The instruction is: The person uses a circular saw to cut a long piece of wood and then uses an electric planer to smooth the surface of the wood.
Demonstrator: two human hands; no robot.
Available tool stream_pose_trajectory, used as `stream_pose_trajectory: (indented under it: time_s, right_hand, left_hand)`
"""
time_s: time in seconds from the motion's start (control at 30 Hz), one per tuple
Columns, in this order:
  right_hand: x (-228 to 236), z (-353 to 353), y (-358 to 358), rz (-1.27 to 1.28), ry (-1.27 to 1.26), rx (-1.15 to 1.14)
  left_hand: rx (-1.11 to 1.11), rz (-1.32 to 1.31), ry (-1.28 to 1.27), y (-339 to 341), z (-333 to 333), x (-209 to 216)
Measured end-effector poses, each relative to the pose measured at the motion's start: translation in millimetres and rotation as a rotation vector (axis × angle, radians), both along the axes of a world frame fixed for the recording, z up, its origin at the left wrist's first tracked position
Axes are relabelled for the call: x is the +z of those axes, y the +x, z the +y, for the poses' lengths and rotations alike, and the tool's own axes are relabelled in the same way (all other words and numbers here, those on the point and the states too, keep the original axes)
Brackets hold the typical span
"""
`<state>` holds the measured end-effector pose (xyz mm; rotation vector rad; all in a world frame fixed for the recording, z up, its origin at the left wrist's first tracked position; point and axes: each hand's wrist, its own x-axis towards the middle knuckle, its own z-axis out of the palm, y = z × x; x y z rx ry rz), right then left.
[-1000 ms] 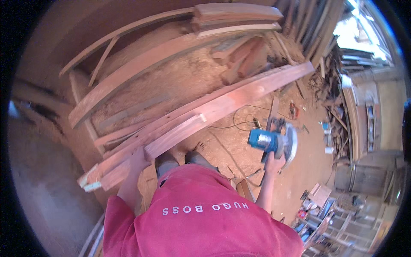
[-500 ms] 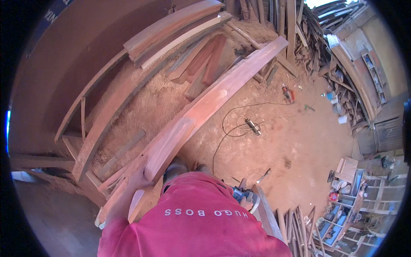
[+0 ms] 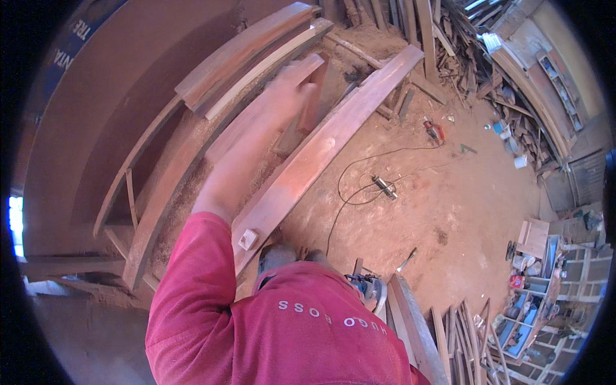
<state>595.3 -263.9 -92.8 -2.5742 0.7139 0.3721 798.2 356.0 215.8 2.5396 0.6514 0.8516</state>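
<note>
My left arm reaches forward over the left side, and my left hand (image 3: 290, 97), blurred by motion, is closed on a reddish wooden board (image 3: 240, 131). The board lies slanted beside my forearm, above shorter timber pieces. To its right, a long thick plank (image 3: 327, 138) runs diagonally from near my body to the far timber. A small pale wooden block (image 3: 248, 239) rests on the plank's near end. Low on the right, my right hand (image 3: 370, 299) shows only in part beyond my shirt, against a blue power tool (image 3: 359, 282). Its fingers are mostly hidden.
Long curved beams (image 3: 256, 54) lie at the left. On the dusty floor are a metal-bodied power tool (image 3: 385, 187) with a looping cord, an orange tool (image 3: 434, 131) and scattered pieces. Timber (image 3: 420, 327) stands at right; a tool shelf (image 3: 529, 314) is beyond.
My left hand has swung forward from the plank's near end, carrying the board off the plank to the left-hand side. The small block is now visible. My right hand stays low by the blue tool.
</note>
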Motion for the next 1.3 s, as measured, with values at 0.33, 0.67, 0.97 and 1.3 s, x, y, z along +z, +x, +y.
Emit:
stream_pose_trajectory:
  time_s: [0.33, 0.67, 0.97, 1.3]
  right_hand:
    - [0.2, -1.8, 28.8, -0.020, -0.006, 0.225]
    - [26.5, -8.2, 39.4, 0.034, -0.035, 0.577]
    - [56.0, 51.1, -14.0, 0.100, -0.141, 0.706]
    - [85.7, 133.3, -121.2, 0.150, -0.216, 0.687]
  left_hand:
    - [-0.609, 0.852, -0.740, -251.8, -192.8, -191.2]
    - [0.840, 0.316, -0.711, -619.1, -84.5, -292.0]
    - [0.856, 0.734, -0.765, -725.8, -29.7, -379.3]
    - [0.624, 1.055, -0.862, -777.9, 44.3, -504.6]
